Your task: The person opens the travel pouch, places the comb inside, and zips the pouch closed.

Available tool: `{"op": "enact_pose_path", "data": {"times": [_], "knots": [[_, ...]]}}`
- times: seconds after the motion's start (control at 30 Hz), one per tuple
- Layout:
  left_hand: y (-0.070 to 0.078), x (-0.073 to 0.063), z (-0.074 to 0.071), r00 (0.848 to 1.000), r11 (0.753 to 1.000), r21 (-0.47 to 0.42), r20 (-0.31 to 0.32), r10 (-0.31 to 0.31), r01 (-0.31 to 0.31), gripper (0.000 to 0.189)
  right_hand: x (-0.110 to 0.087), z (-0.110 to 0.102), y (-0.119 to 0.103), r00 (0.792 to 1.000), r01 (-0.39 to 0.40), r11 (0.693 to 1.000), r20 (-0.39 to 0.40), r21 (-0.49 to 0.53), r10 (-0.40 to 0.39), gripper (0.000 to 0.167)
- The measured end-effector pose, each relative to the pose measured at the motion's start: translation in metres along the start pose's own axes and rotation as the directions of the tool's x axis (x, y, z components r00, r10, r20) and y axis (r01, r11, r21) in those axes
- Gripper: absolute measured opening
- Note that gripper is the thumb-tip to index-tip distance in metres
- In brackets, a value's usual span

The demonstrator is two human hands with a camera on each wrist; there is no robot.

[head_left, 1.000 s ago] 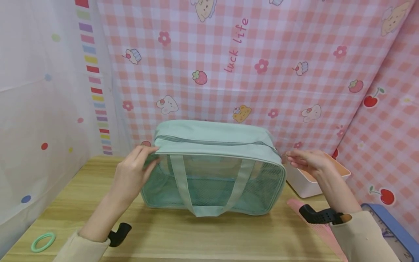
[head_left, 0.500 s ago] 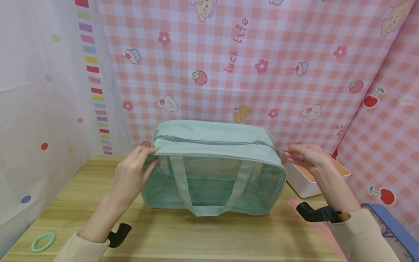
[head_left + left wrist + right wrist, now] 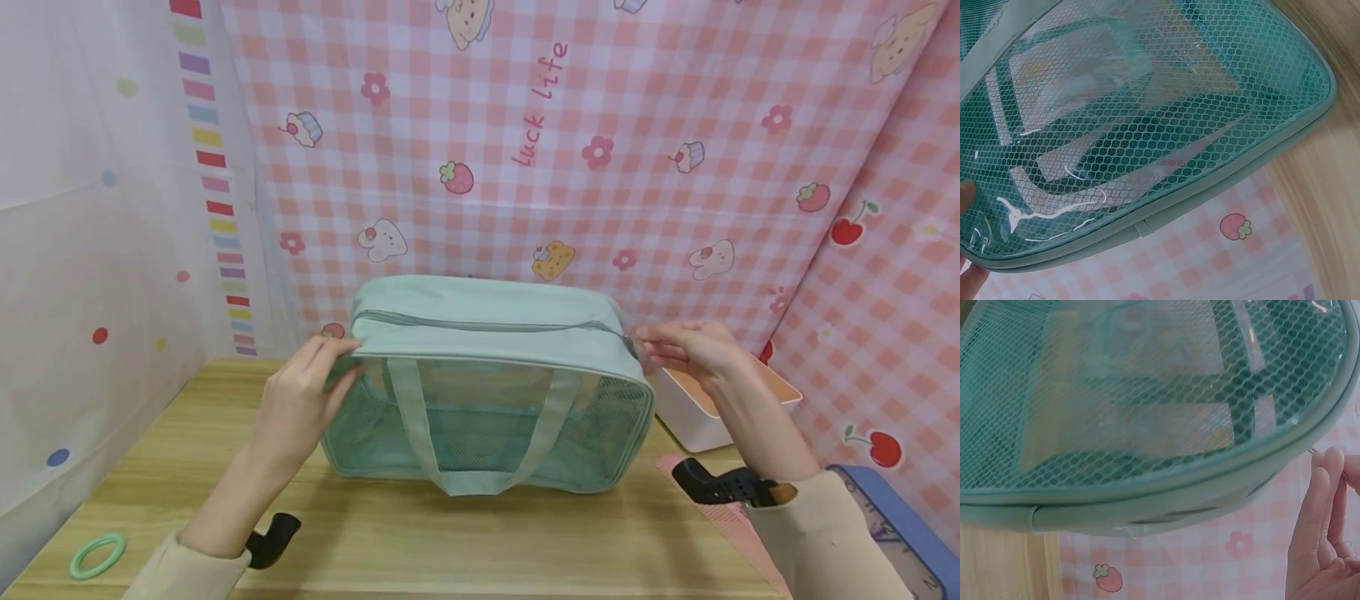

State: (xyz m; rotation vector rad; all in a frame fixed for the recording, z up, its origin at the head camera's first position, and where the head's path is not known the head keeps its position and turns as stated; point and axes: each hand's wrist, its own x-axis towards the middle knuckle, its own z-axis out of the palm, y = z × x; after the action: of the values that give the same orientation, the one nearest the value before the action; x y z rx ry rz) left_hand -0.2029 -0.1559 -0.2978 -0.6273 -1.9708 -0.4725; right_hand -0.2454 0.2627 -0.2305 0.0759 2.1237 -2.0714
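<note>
A mint-green travel bag (image 3: 487, 302) with clear and mesh panels stands upright on the wooden table, its front handle hanging down. At its top left corner, my left hand (image 3: 300, 396) pinches the fabric edge between thumb and fingers. My right hand (image 3: 697, 354) is at the top right end, where its thumb and fingertips pinch the zipper pull (image 3: 1312, 450). The zipper (image 3: 480, 326) runs along the top; it looks closed across most of the top, though its far right end is partly hidden by the fingers.
Behind the right hand sits a white box (image 3: 693, 425) with an orange inside. A pink comb-like strip (image 3: 731, 529) and a blue-framed clock (image 3: 888, 533) lie at the right. A green ring (image 3: 97, 556) is at the front left. Checked cloth (image 3: 480, 125) hangs behind.
My right hand has moved slightly up and to the left along the bag's right end with the zipper pull. The left hand and the bag have stayed almost still.
</note>
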Motion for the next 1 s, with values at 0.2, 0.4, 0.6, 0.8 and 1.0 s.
{"op": "enact_pose_path", "data": {"times": [0.2,0.4,0.6,0.8,1.0], "knots": [[0.0,-0.001,0.0,1.0,1.0,0.0,0.002,-0.004,0.004,0.032,0.001,0.009,-0.005,0.999,0.036,0.998,0.013,-0.052,-0.036,0.024],[-0.001,0.0,0.0,1.0,1.0,0.002,-0.01,-0.001,0.001,0.032,0.001,0.021,-0.016,0.999,0.039,0.993,0.019,-0.111,-0.037,0.025],[0.0,0.0,0.001,1.0,1.0,-0.002,-0.012,0.004,-0.004,0.032,0.0,0.035,-0.027,0.999,0.024,0.979,-0.02,-0.204,-0.028,0.017],[0.0,0.0,0.001,1.0,1.0,-0.002,-0.015,0.005,-0.005,0.032,0.001,0.042,-0.03,0.999,0.032,0.975,-0.017,-0.219,-0.037,0.019],[0.0,0.0,0.001,1.0,1.0,0.005,-0.017,0.004,-0.004,0.033,0.002,0.046,-0.03,0.998,0.057,0.968,-0.003,-0.246,-0.059,0.017]]}}
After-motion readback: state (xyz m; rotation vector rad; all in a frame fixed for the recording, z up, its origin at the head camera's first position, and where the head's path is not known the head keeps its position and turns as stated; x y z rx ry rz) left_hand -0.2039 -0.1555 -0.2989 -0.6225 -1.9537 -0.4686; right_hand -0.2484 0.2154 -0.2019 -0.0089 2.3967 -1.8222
